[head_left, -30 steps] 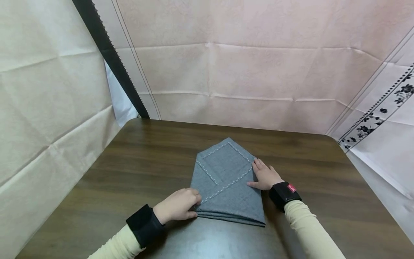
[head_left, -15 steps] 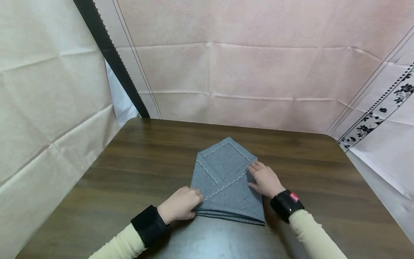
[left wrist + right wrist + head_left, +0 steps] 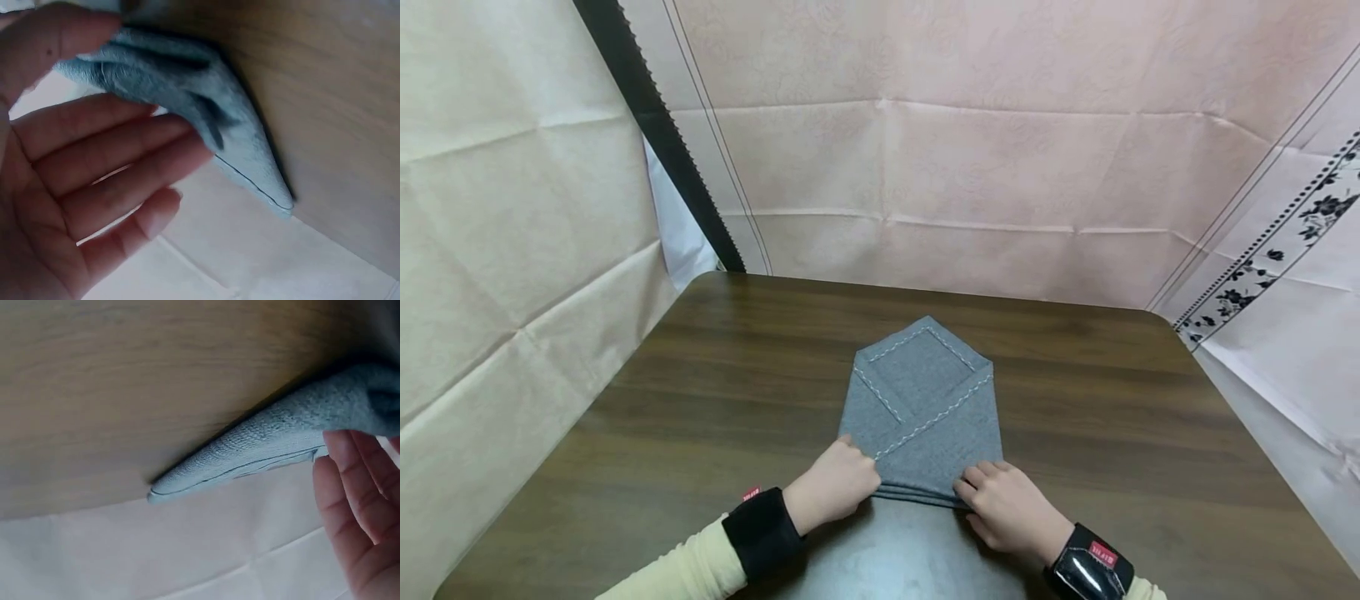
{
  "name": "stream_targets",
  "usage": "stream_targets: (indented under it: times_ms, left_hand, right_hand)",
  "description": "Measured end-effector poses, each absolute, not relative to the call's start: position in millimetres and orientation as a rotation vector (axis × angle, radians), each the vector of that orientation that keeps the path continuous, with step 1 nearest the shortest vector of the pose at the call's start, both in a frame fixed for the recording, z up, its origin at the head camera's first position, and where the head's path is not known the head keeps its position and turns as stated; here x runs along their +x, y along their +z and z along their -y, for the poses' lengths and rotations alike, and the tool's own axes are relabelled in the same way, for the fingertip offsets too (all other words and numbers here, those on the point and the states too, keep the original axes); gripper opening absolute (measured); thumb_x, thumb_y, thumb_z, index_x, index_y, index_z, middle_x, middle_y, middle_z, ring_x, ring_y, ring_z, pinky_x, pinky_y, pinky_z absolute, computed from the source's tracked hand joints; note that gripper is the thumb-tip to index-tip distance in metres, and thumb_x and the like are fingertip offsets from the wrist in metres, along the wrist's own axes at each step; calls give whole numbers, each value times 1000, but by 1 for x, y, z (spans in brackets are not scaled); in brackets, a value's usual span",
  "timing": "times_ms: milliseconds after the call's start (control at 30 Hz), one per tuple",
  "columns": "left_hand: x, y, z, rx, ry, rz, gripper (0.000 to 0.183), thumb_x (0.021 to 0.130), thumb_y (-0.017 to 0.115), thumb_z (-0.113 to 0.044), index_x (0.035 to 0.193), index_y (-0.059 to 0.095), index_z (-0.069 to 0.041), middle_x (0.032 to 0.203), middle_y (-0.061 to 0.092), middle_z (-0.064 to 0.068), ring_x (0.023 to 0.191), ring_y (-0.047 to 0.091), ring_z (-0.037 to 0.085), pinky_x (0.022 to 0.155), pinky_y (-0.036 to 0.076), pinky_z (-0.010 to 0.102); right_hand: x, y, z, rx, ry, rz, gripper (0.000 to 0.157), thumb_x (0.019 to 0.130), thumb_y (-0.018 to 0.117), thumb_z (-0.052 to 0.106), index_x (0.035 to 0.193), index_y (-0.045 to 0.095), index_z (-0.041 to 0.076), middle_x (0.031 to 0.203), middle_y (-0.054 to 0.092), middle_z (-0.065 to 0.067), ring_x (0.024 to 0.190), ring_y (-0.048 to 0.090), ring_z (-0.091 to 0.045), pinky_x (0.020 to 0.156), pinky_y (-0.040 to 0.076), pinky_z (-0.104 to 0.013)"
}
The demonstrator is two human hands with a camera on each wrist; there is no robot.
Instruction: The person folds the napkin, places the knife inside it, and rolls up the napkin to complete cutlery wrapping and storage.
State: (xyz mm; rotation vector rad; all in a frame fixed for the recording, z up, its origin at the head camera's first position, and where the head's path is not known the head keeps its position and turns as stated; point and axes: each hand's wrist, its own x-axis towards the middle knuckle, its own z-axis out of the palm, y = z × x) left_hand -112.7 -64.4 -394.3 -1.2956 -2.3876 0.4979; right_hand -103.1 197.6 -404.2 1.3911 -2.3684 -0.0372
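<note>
A folded grey-blue cloth [image 3: 925, 417] with white stitched lines lies on the wooden table in the head view, its pointed end facing away. Its layered folds show along the near edge. My left hand [image 3: 835, 485] grips the near left corner; in the left wrist view the cloth [image 3: 250, 150] runs between the thumb [image 3: 62, 40] and the fingers. At the near right corner my right hand [image 3: 1011, 510] holds the folds with bent fingers. The right wrist view has its fingers [image 3: 353, 487] against the cloth's edge [image 3: 250, 450], the thumb out of sight.
The brown wooden table [image 3: 700, 400] extends on all sides of the cloth. Behind it hangs a creased pale pink sheet [image 3: 962, 167], with a cream sheet [image 3: 512, 208] at left. A floral-bordered white sheet [image 3: 1300, 333] hangs at right.
My right hand has left the cloth's right side and come down to the near right corner. The left hand has shifted slightly right, its fingers now curled in more.
</note>
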Motion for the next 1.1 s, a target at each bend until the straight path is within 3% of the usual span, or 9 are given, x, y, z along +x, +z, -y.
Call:
stream_targets:
  times_ms: [167, 367, 500, 633, 767, 933, 1100]
  left_hand:
    - [-110, -399, 58, -1268, 565, 2305, 35, 68, 70, -15, 43, 48, -25, 47, 48, -11, 42, 37, 4, 52, 30, 27]
    - [-109, -403, 54, -1283, 555, 2260, 38, 70, 68, -15, 41, 47, -26, 45, 46, -12, 42, 30, 2, 50, 31, 28]
    - [-115, -403, 56, -1312, 519, 2268, 38, 71, 67, -13, 42, 46, -25, 46, 46, -11, 42, 32, 3, 48, 29, 26]
    - [-126, -398, 62, -1350, 366, 2373, 35, 71, 66, -7, 46, 45, -20, 48, 44, -6, 44, 35, 6, 46, 27, 24]
    - [-140, -392, 69, -1368, 134, 2505, 26, 66, 66, -8, 49, 48, -17, 51, 47, -4, 46, 38, 7, 46, 35, 25]
    - [-153, -389, 75, -1377, -123, 2668, 30, 67, 62, -4, 51, 39, -17, 52, 32, -9, 51, 25, 6, 47, 30, 22]
    - [-155, -392, 81, -1373, -216, 2689, 28, 71, 58, -3, 56, 39, -16, 56, 24, -9, 53, 21, 7, 48, 24, 22]
  right_hand:
    - [-99, -408, -191, 1401, -178, 2301, 12, 62, 63, 11, 72, 57, 9, 67, 46, 0, 58, 47, -15, 50, 36, -27]
    - [-95, -409, -186, 1380, -257, 2284, 9, 60, 62, 8, 67, 58, 7, 62, 45, 0, 54, 46, -15, 48, 34, -26]
    - [-97, -410, -188, 1354, -224, 2282, 13, 56, 64, 3, 65, 56, 8, 60, 45, 1, 53, 46, -13, 45, 33, -25]
    - [-104, -410, -192, 1268, -47, 2358, 18, 58, 62, -3, 62, 51, 11, 57, 45, 4, 50, 48, -12, 42, 36, -25]
    - [-109, -408, -194, 1194, 102, 2445, 19, 61, 61, -3, 64, 50, 12, 58, 47, 5, 50, 51, -14, 41, 38, -26]
    - [-108, -409, -195, 1173, 142, 2484, 17, 63, 65, 1, 71, 52, 10, 63, 50, 4, 56, 53, -15, 44, 40, -28]
    - [-107, -414, -194, 1140, 114, 2463, 17, 65, 61, -6, 72, 54, 7, 63, 52, 1, 57, 54, -16, 45, 42, -27]
